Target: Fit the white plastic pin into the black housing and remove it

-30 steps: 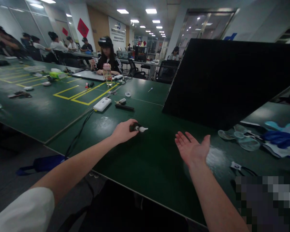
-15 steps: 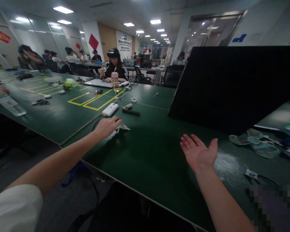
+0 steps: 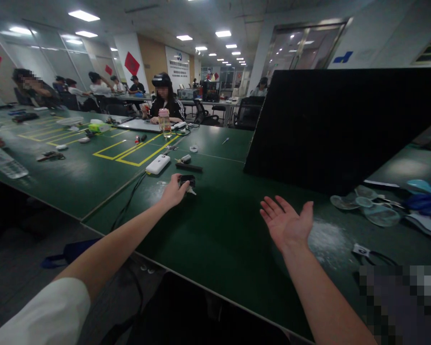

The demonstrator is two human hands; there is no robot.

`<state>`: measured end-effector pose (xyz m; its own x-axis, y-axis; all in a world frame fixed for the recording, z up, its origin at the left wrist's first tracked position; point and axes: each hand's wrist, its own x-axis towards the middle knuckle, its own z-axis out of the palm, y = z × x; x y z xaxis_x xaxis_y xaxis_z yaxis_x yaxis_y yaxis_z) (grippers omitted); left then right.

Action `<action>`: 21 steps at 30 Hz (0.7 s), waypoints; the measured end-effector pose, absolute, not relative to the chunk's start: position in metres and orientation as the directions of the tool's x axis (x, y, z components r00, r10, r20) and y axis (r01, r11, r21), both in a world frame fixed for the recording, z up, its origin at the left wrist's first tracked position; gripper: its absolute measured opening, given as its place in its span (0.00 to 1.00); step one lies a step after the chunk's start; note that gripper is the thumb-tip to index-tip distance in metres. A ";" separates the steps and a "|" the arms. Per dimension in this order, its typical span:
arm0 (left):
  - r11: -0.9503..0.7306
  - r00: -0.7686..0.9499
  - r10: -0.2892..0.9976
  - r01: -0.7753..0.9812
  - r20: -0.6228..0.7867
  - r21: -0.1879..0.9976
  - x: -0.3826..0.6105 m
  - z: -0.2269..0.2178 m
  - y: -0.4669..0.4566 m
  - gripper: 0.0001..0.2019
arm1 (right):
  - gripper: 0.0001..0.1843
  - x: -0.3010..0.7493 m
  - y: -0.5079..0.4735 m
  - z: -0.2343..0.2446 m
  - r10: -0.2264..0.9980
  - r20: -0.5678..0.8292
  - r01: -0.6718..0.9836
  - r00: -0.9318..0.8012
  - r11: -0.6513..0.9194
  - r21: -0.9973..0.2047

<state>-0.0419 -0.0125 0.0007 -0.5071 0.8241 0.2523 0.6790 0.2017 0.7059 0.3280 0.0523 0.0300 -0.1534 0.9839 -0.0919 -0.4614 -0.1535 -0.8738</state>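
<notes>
Left hand (image 3: 172, 193) pinches a small black gadget (image 3: 187, 180), likely light and rigid, by its body; right hand (image 3: 286, 224) lies spread, empty.

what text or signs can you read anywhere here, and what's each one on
Nothing here is legible.
White wall board: blue logo and writing, too blurred.
Red diamond hanging: too blurred.
Blue wall mark: a shape, no letters.
White tag on the table: dark mark, too small.
Small black object in the left hand: no print visible.
</notes>
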 end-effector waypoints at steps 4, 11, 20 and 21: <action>0.117 -0.370 0.905 0.689 0.208 0.715 -0.017 0.004 0.005 0.26 | 0.48 0.331 0.054 0.028 0.984 -0.067 -0.430 -0.165 -0.132 -0.893; -0.048 -0.060 0.988 0.751 0.140 0.658 0.070 0.015 0.025 0.25 | 0.47 0.338 0.062 0.030 0.994 -0.084 -0.464 -0.066 -0.105 -0.880; -0.252 0.232 0.967 0.776 0.109 0.578 0.193 0.016 0.019 0.26 | 0.42 0.357 0.068 0.048 0.971 -0.166 -0.592 0.170 -0.034 -0.805; -0.262 0.241 0.964 0.775 0.116 0.574 0.199 0.015 0.018 0.26 | 0.42 0.358 0.069 0.047 0.970 -0.165 -0.598 0.178 -0.026 -0.801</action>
